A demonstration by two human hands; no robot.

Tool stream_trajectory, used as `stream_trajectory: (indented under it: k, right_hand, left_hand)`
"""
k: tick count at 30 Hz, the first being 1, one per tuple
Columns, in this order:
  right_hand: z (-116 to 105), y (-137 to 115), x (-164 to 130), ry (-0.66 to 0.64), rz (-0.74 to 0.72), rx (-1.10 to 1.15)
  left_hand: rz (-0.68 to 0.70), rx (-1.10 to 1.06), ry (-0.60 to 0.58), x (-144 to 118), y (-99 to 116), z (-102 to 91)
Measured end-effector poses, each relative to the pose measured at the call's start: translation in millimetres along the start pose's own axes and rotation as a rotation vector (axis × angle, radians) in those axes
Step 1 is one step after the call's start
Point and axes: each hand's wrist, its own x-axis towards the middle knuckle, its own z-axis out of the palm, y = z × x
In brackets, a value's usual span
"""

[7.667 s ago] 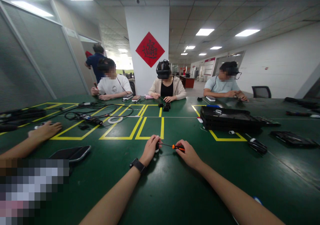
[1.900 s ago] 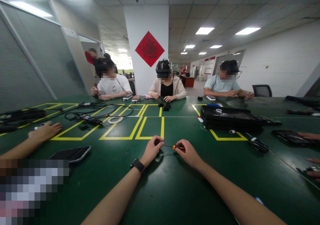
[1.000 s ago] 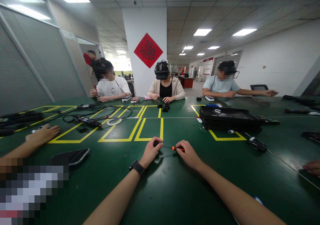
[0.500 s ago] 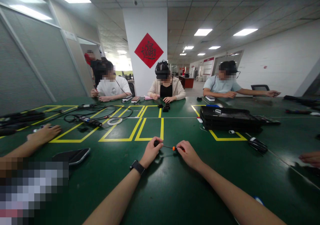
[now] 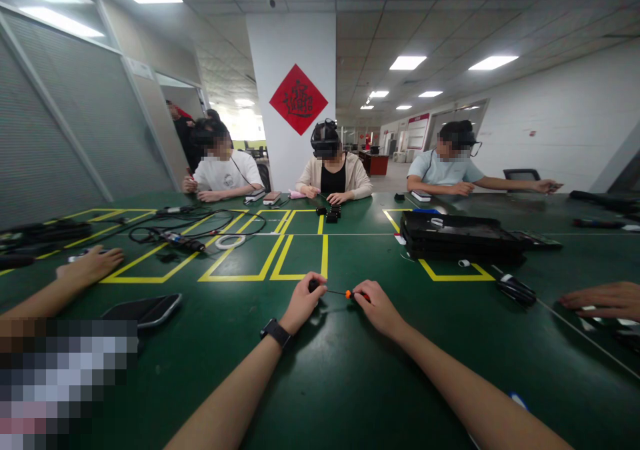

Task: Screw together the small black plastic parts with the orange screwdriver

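Observation:
My left hand [image 5: 301,301], with a black watch [image 5: 275,333] on its wrist, pinches a small black part [image 5: 313,285] just above the green table [image 5: 350,383]. My right hand [image 5: 377,308] grips a small screwdriver with an orange handle [image 5: 356,295]. Its thin shaft [image 5: 334,292] points left, with the tip at the black part. Both hands hover close together near the yellow tape boxes [image 5: 273,257].
A black phone [image 5: 145,307] lies at the left by a neighbour's hand [image 5: 90,265]. Cables [image 5: 190,227] and a white ring [image 5: 231,241] lie beyond. A black case [image 5: 460,237] sits right of centre. Another person's hand [image 5: 600,300] reaches in at the right. Three people sit across the table.
My hands have barely moved, still holding part and screwdriver. A hand at the right edge has reached farther onto the table. The standing person at the back left has shifted.

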Motion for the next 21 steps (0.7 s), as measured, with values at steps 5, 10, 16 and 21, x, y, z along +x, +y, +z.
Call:
stream_trajectory:
  k: [5, 10, 16, 21]
  right_hand:
    - [-0.2, -1.3, -0.4, 0.014, -0.014, 0.005]
    - [-0.7, -2.7, -1.7, 0.03, -0.001, 0.005]
    - [0.3, -1.0, -0.5, 0.007, -0.002, 0.003]
    - [-1.0, -2.4, -0.8, 0.013, -0.013, -0.005]
  left_hand:
    - [-0.041, -0.002, 0.012, -0.3, 1.9, 0.6]
    - [-0.021, -0.005, 0.02, 0.9, 2.2, 1.1]
    - [-0.029, 0.003, 0.011, 0.9, -0.3, 0.8]
    - [-0.005, 0.005, 0.007, 0.6, 0.4, 0.5]
